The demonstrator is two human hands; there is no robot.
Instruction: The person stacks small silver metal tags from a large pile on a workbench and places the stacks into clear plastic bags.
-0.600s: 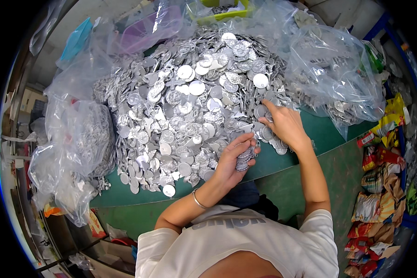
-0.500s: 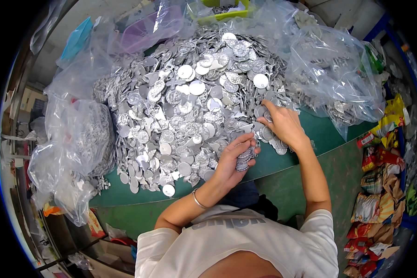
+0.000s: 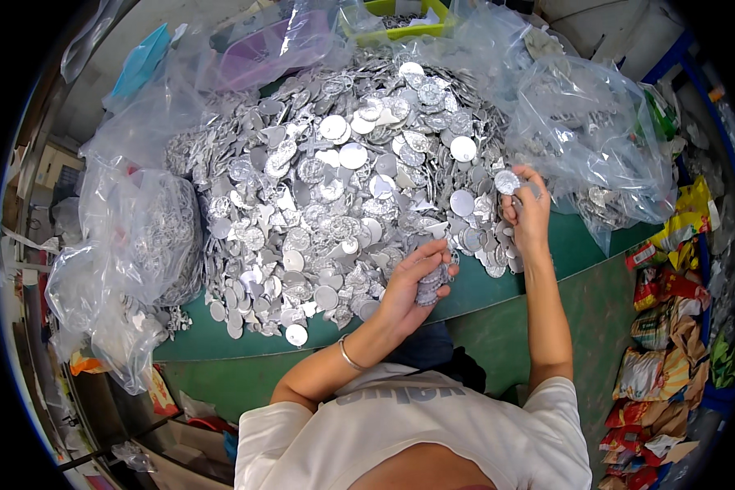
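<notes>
A broad heap of silver metal pendants (image 3: 327,212), many of them round discs, covers most of the green table (image 3: 482,296). Close to its front edge, my left hand (image 3: 404,286) is closed around a stack of round pendants (image 3: 429,287). At the heap's right side, my right hand (image 3: 531,214) pinches a round pendant (image 3: 506,182) between thumb and fingers, raised a little off the pile. Another small grey piece shows by those fingers; its shape is hard to make out.
Clear plastic bags of metal pieces lie left (image 3: 151,245) and right (image 3: 600,139) of the heap. Behind it stand a purple basin (image 3: 273,53) and a yellow-green bin (image 3: 400,31). Colourful packets (image 3: 657,351) line the floor at right, beside a blue rack (image 3: 670,55).
My right hand has moved right, off the edge of the heap, and now holds up a round pendant. The left hand keeps its stack in nearly the same place.
</notes>
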